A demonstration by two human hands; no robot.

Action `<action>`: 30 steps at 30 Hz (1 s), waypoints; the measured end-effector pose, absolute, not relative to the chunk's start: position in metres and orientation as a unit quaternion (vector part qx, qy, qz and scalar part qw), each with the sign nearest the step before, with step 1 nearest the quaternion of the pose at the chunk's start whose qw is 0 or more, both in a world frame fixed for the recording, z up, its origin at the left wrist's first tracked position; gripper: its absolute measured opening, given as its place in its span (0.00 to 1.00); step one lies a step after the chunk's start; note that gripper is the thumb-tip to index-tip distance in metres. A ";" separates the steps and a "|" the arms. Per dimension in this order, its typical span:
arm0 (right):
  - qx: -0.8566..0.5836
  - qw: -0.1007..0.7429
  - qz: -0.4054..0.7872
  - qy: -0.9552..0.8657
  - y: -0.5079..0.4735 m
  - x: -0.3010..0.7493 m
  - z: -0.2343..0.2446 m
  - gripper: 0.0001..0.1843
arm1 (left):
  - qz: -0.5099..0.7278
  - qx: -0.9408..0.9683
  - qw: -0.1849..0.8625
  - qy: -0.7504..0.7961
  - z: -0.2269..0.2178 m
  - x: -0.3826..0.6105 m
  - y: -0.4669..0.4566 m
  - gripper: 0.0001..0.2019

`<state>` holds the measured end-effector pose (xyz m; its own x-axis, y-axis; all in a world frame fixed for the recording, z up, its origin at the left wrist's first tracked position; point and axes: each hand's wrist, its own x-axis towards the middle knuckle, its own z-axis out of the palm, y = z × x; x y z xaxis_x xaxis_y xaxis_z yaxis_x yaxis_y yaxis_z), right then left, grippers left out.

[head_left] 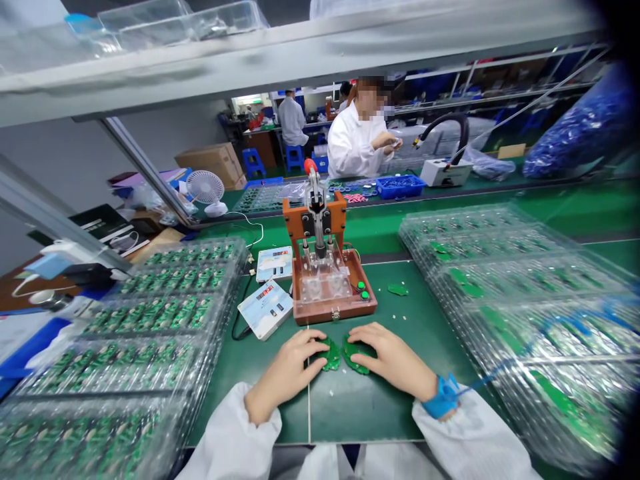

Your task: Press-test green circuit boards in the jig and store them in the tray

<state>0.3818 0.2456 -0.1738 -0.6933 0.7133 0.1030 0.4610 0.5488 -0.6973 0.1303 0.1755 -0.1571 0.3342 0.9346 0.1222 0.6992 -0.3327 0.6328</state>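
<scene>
My left hand (285,373) rests on the green mat with its fingers curled over a small green circuit board (331,355). My right hand (393,360) lies beside it, fingers closed over a second green circuit board (354,357). The two boards sit side by side, nearly touching. A blue wrist strap (443,397) with a coiled blue cord is on my right wrist. Just beyond my hands stands an orange-brown test fixture (327,280) with a lever topped by a red knob (310,165).
Clear plastic trays of green boards (150,320) are stacked on the left, more trays (525,293) on the right. Two small white meter boxes (265,308) sit left of the fixture. One loose green board (398,289) lies to its right. A person in a white coat (357,143) works across the bench.
</scene>
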 end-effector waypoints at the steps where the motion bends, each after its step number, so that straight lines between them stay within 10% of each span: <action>1: -0.339 0.188 0.331 -0.860 0.247 0.381 -0.174 0.12 | 0.236 0.784 0.236 0.523 -0.157 0.129 0.177 0.10; 30: -0.218 0.297 0.174 -0.913 0.361 0.343 -0.133 0.14 | 0.338 0.764 0.114 0.538 -0.125 0.108 0.264 0.07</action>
<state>0.3431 0.3614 -0.1331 -0.7285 0.5021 0.4660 0.2953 0.8440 -0.4476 0.1083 0.2643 -0.1249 0.1932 0.8985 0.3943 0.7448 -0.3958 0.5372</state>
